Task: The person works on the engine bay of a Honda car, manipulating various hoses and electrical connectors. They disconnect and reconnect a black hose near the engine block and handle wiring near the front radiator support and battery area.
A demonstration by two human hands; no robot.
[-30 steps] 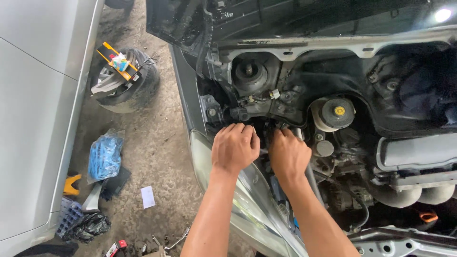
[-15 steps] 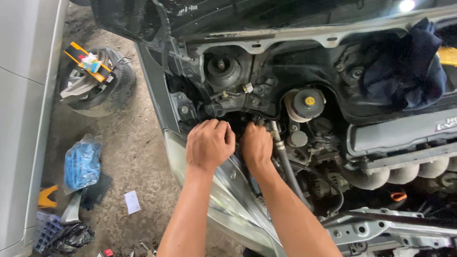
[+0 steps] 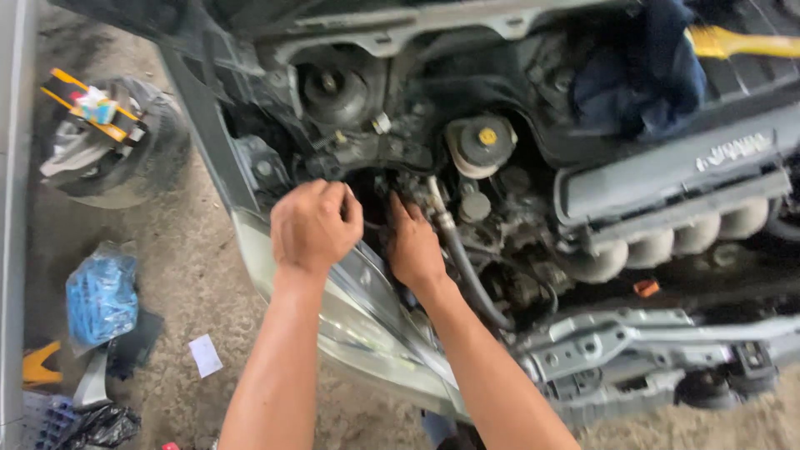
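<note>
Far left on the concrete floor (image 3: 183,275) we counted one tyre (image 3: 125,158) with a yellow-and-black tool (image 3: 92,104) on top, one blue plastic bag (image 3: 100,296), one white paper scrap (image 3: 205,355) and one yellow piece (image 3: 37,365) at the edge. Next came the headlight (image 3: 367,333) at the car's front corner. Two hands were over it. The left hand (image 3: 315,225) was curled into a loose fist above the headlight's top edge, knuckles up; we could not tell if it held anything. The right hand (image 3: 414,246) sat just beside it, fingers pushed down into the dark gap of the engine bay by a black hose (image 3: 467,271); its grip was hidden, so we could not tell. The hose ran touching the right hand's outer side. Further right we saw one reservoir with a yellow-marked cap (image 3: 483,142), one intake manifold with four runners (image 3: 675,237), one dark blue rag (image 3: 642,75) and one yellow brush handle (image 3: 742,43).
</note>
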